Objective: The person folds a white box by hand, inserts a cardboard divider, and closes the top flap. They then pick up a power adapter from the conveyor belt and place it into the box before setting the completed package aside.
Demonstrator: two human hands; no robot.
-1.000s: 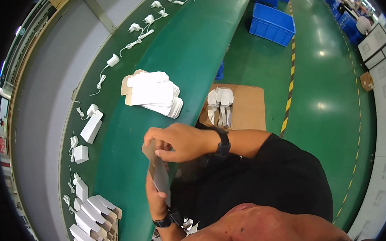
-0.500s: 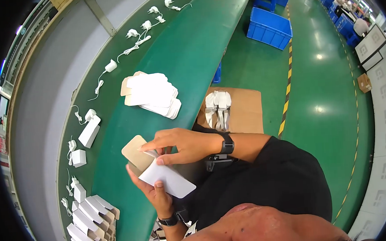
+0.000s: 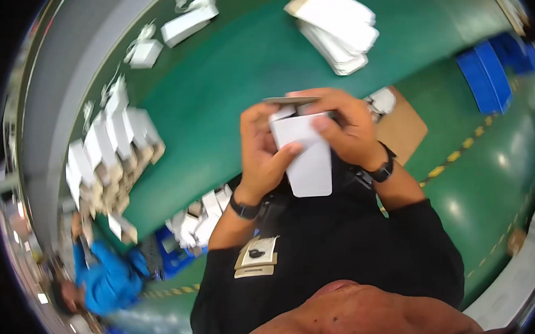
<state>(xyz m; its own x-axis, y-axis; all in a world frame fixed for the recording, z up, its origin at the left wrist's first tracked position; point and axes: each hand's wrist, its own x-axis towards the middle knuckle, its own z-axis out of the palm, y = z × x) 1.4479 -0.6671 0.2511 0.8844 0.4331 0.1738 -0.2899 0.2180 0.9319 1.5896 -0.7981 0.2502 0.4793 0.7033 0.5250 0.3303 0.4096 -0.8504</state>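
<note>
Left hand (image 3: pixel 265 147) grip closed on white box (image 3: pixel 307 158), right hand (image 3: pixel 341 126) pinching top

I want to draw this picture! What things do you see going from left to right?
Person in blue → row of white boxes → left hand → white box → right hand → blue crates.

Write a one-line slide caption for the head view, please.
Both hands, left hand and right hand, hold a flat white carton above a green table.
</note>
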